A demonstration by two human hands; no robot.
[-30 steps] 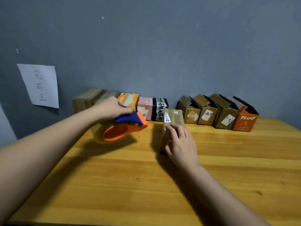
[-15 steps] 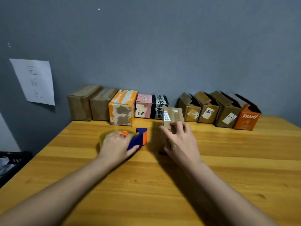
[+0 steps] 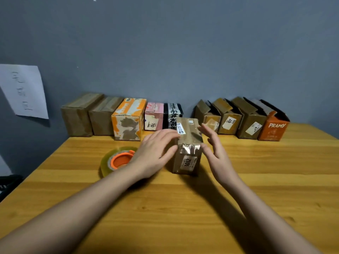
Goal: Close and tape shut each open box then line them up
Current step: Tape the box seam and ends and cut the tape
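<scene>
While the taped box (image 3: 188,145) stands at frame centre, the left hand (image 3: 154,153) lies loose-fingered against its left side and the right hand (image 3: 215,153) hovers, fingers spread, just beside its right side.

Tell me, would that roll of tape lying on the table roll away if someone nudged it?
Probably not: the tape roll lies flat on its side on the table, so a nudge would likely slide it. Stood on edge, its round shape could roll. The glossy tape may feel slick, and the orange core looks stiff.
</scene>
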